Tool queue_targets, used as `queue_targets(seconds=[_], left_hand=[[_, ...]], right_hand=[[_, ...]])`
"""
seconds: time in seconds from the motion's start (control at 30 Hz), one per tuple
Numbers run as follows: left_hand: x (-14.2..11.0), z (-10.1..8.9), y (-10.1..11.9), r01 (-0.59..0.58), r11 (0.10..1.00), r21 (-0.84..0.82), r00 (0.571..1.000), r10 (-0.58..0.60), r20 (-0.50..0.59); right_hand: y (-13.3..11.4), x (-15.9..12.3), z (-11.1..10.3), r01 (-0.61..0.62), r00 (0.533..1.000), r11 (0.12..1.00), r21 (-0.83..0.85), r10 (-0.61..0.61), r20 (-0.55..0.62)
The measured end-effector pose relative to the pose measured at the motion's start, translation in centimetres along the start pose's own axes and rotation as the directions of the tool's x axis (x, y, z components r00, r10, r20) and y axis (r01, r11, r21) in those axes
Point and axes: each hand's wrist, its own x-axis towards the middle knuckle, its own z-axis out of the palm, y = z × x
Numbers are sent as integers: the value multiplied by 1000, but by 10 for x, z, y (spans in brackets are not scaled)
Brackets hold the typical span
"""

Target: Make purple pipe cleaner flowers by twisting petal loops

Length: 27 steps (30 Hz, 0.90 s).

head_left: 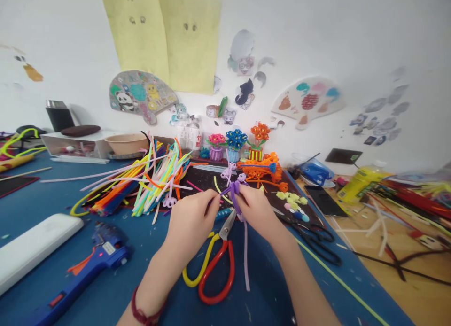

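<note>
Between my hands is a dark purple pipe cleaner (pixel 234 194), bent into loops. My left hand (pixel 192 220) is closed, pinching its left end. My right hand (pixel 260 208) is closed on the looped part; its fingertips are partly hidden. A pale lavender pipe cleaner (pixel 246 260) hangs down beneath the right hand. Lavender pipe-cleaner flowers (pixel 229 170) show just above the purple loops. Below my hands lie scissors (pixel 230 269) with one red and one yellow handle, blades pointing away from me.
A blue glue gun (pixel 109 251) and a white case (pixel 38 248) lie at left. Pipe-cleaner bundles (pixel 155 180) are heaped behind. Black scissors (pixel 317 239), pompoms (pixel 292 199) and a phone (pixel 324 200) are at right. Potted pipe-cleaner flowers (pixel 236 140) stand by the wall.
</note>
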Motion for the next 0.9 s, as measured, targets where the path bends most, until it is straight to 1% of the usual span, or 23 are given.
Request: queue_targets(seconds=[0.1, 0.17, 0.23, 0.3, 0.43, 0.6, 0.7, 0.8, 0.9], left_hand=[[0, -1, 1, 22, 1000, 5, 1000, -22, -20], [0, -2, 1, 40, 999, 14, 998, -40, -47], [0, -3, 0, 43, 999, 10, 996, -43, -73], [0, -4, 0, 21, 1000, -5, 996, -21, -87], [-1, -3, 0, -36, 999, -5, 998, 36, -54], [-2, -1, 1, -25, 1000, 19, 1000, 25, -6], [-2, -1, 1, -27, 999, 25, 1000, 27, 5], [-1, -1, 1, -21, 999, 50, 1000, 20, 21], [-1, 0, 1, -17, 997, 77, 999, 14, 35]], right_hand=[[-1, 0, 1, -16, 1000, 995, 100, 15, 8], [0, 0, -1, -62, 998, 983, 171, 66, -16], [2, 0, -3, -110, 992, 973, 204, 122, -45], [5, 0, -4, -140, 987, 974, 178, 151, -52], [8, 0, -3, -138, 990, 987, 81, 139, -1], [6, 0, -1, -101, 995, 991, 85, 99, 28], [6, 0, -1, -85, 996, 995, 53, 83, 38], [6, 0, -1, -87, 996, 996, 2, 87, 35], [6, -1, -1, -93, 995, 996, -14, 94, 35]])
